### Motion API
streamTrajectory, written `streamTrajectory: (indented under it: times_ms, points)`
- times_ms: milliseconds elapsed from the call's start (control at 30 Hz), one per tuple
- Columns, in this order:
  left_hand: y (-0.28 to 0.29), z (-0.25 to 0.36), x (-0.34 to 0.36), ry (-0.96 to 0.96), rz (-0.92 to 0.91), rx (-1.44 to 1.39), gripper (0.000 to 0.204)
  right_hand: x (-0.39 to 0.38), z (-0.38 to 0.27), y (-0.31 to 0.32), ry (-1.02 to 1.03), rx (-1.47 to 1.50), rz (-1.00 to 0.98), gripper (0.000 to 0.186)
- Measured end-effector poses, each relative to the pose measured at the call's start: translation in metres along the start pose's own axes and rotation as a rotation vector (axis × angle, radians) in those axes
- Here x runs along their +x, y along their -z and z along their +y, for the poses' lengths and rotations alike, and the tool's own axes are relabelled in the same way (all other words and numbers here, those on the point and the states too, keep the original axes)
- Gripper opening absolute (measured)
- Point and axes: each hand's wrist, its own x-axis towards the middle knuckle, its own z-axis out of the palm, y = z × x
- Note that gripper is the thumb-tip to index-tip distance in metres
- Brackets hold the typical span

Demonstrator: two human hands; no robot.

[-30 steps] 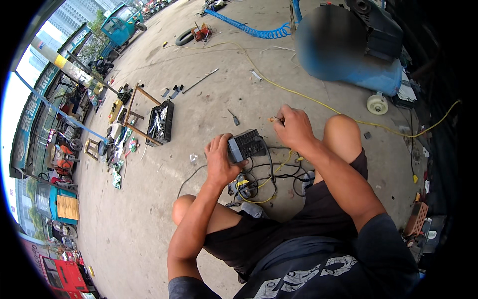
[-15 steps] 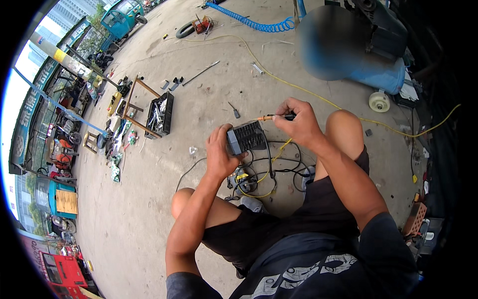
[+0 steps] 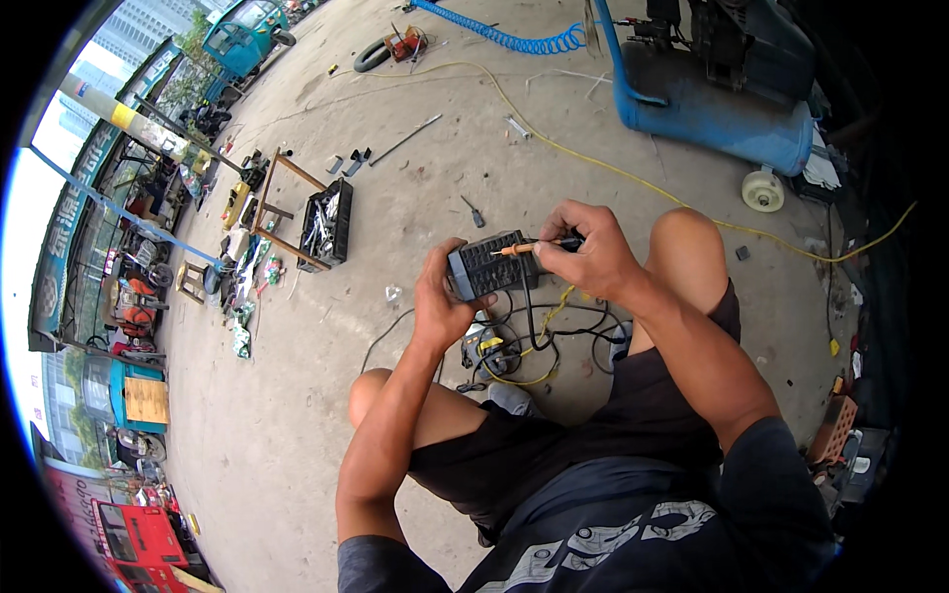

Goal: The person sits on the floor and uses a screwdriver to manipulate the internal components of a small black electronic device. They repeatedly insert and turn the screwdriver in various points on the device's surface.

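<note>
I log, centre: one left hand [image 3: 440,292] clasping one black box [image 3: 476,269]; one right hand [image 3: 593,249] pinching one tool [image 3: 517,250], partly covering it. Below, tangled cables [image 3: 530,316]; upper left, one crate [image 3: 343,221].

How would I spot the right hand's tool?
From the big blue tank, come down-left past the yellow cable to the right hand. It holds a slim tool pointing left at a ribbed black box; its orange section sets it apart from the box.

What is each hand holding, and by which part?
The left hand grips the black ribbed rectangular box by its left end; the right hand holds the slim orange-and-black pointed tool by its black part.
</note>
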Motion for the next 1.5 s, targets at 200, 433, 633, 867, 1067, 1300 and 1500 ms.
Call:
streamTrajectory:
  times_ms: [200,433,633,867,1067,1300,1500]
  points:
    - [-0.003,-0.003,0.001,-0.008,-0.011,0.002,0.085,-0.001,0.001,-0.007,0.096,-0.091,-0.032,0.014]
    - [-0.005,0.001,0.001,-0.014,-0.027,0.074,0.087,-0.002,-0.005,-0.011,0.148,-0.151,-0.063,0.014]
    - [-0.006,-0.001,0.000,-0.057,-0.027,0.132,0.088,-0.001,-0.005,-0.014,0.168,-0.164,-0.091,0.013]
    - [-0.008,0.000,0.001,-0.060,-0.045,0.164,0.088,0.000,0.001,-0.017,0.213,-0.205,-0.114,0.014]
    - [-0.009,0.003,0.001,-0.110,-0.037,0.223,0.087,0.000,0.003,-0.021,0.245,-0.231,-0.124,0.015]
    - [-0.009,0.002,0.000,-0.070,-0.025,0.216,0.086,-0.003,0.002,-0.025,0.315,-0.354,-0.057,0.016]
    - [-0.007,0.003,0.000,-0.036,-0.028,0.221,0.087,-0.003,-0.003,-0.018,0.292,-0.334,0.007,0.015]
